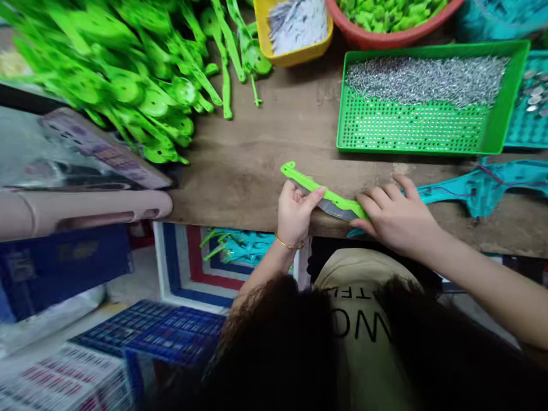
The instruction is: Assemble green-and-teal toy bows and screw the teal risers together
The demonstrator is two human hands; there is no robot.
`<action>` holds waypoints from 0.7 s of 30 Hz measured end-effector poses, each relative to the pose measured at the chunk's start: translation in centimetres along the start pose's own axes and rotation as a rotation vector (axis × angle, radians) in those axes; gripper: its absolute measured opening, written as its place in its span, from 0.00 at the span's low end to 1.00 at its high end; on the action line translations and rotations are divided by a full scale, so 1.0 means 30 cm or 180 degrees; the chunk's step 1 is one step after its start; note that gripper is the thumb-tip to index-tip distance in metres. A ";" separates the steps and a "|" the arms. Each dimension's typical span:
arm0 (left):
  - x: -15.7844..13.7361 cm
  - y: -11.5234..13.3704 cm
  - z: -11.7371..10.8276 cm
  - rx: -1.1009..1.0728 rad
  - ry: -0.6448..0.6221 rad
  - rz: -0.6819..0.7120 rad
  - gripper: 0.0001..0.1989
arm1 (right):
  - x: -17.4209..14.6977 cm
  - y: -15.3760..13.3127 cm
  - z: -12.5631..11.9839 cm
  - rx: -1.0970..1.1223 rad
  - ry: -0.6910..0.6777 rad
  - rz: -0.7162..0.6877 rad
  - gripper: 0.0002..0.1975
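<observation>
Near the front edge of the wooden table, a long, slightly curved bright green plastic part (314, 185) with a dark grey strip along its near side lies between my hands. My left hand (295, 211) grips it around the middle, thumb on top, fingers partly hidden beneath. At its right end my right hand (396, 217) has closed over the part, thumb on the near side and fingers on the far side. Just right of that hand lies a teal plastic piece (488, 185) with a thin dark red wire.
Bright green plastic parts (128, 74) are heaped at back left, beside a phone (107, 148). A green perforated tray (411, 128) holds small metal pieces. Behind stand a yellow container (299, 54) and a red bowl (394, 37). Below the table, a striped box (197, 274) holds teal parts.
</observation>
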State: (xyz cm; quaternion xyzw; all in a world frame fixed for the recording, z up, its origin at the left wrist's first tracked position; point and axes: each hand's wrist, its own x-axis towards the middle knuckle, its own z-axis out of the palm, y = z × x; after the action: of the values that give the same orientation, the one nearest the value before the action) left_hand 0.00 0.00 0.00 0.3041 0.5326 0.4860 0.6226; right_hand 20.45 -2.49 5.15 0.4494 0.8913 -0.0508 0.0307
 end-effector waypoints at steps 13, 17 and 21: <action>-0.059 0.036 0.000 0.0245 0.0090 0.0334 0.21 | 0.121 0.012 0.040 0.0832 -0.0348 -0.0290 0.30; -0.032 0.097 -0.052 0.0327 -0.0271 -0.0015 0.20 | 0.115 0.017 0.034 0.0863 -0.0399 -0.0245 0.29; -0.015 0.151 -0.099 0.0636 -0.0034 0.0440 0.14 | 0.147 -0.003 -0.025 0.1275 -0.0539 -0.0118 0.26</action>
State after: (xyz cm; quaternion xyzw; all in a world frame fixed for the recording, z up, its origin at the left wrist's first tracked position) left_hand -4.12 0.73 3.49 0.4033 0.5529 0.4705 0.5570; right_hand 17.76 1.08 5.46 0.4242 0.8658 -0.2649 0.0146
